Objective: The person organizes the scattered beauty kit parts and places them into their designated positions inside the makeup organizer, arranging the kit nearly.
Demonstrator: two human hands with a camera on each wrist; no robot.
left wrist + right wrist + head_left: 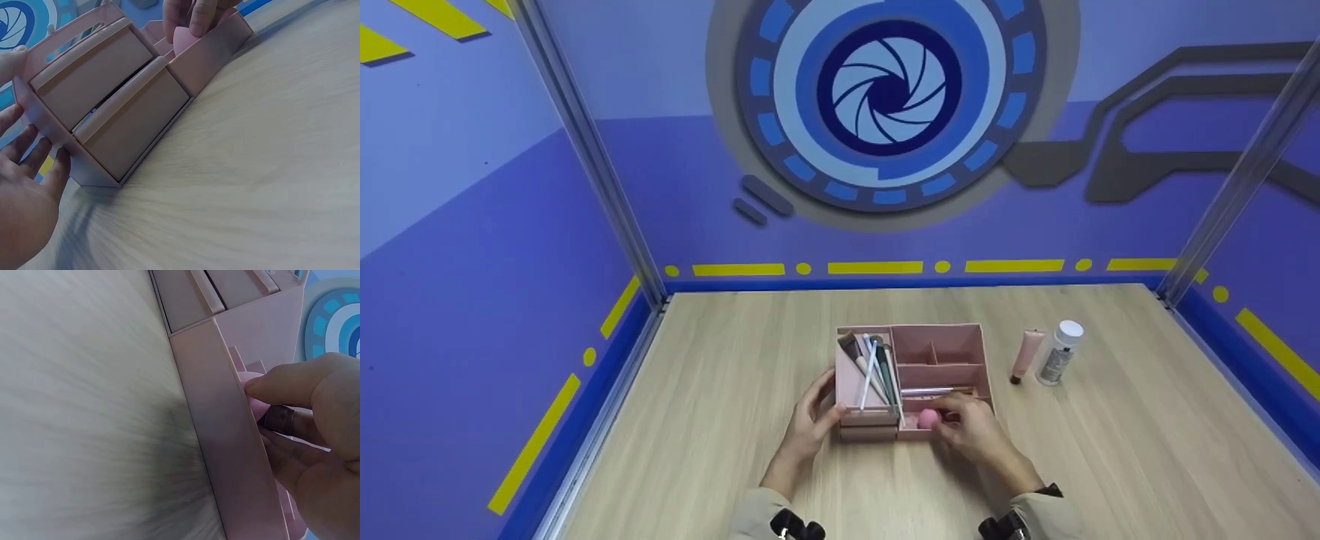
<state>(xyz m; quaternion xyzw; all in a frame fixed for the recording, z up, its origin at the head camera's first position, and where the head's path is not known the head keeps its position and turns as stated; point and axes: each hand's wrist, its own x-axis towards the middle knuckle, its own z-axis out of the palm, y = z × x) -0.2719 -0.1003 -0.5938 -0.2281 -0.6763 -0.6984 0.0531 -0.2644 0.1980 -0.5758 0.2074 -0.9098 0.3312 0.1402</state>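
Note:
A pink makeup organizer (939,330) sits on the wooden table. My left hand (811,424) rests against its left side, fingers spread with the tips touching the side panel and the thumb at the top edge. With thumb and fingers, my right hand (976,431) pinches a rounded pink makeup sponge (928,418) at the front right compartment. In the left wrist view the sponge (184,41) pokes up over the low front wall. Its lower part is hidden there. Several makeup brushes (875,367) and thin white sticks lie in the left top tray, above two drawers (132,121).
A pink squeeze tube (1027,355) with a dark cap and a white-capped bottle (1059,352) stand right of the organizer. Slim pens or brushes (934,391) lie in its middle right section. Blue-purple panels (660,195) wall the table at back and sides.

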